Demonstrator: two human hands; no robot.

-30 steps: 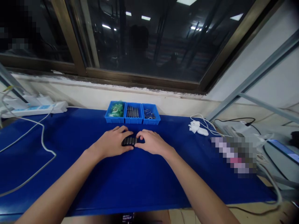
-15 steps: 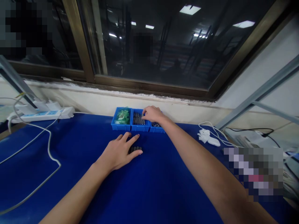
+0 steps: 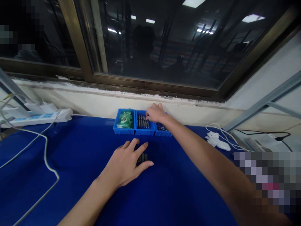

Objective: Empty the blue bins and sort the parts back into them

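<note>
Three small blue bins stand side by side against the wall. The left bin (image 3: 124,131) holds green plastic packets (image 3: 125,119). Dark rod-shaped pieces (image 3: 141,122) lie in a row in the middle bin (image 3: 145,132). Small shiny metal parts (image 3: 161,126) show in the right bin (image 3: 163,134), partly behind my wrist. My right hand (image 3: 155,113) is at the right edge of the middle bin, fingertips pinched at the rods; what they grip is too small to make out. My left hand (image 3: 129,160) rests with fingers spread beside a few dark pieces (image 3: 142,157) on the blue table, partly hiding them.
A white power strip (image 3: 37,118) with plugs and a long white cable (image 3: 47,157) lies at the left. White cables and a white device (image 3: 217,141) sit at the right, near a metal post (image 3: 261,100). A window (image 3: 150,47) rises behind.
The view has shifted slightly. My left hand has moved a little right and nearer to me, its fingers still spread. My right hand remains at the middle bin, its fingers lower at the rods.
</note>
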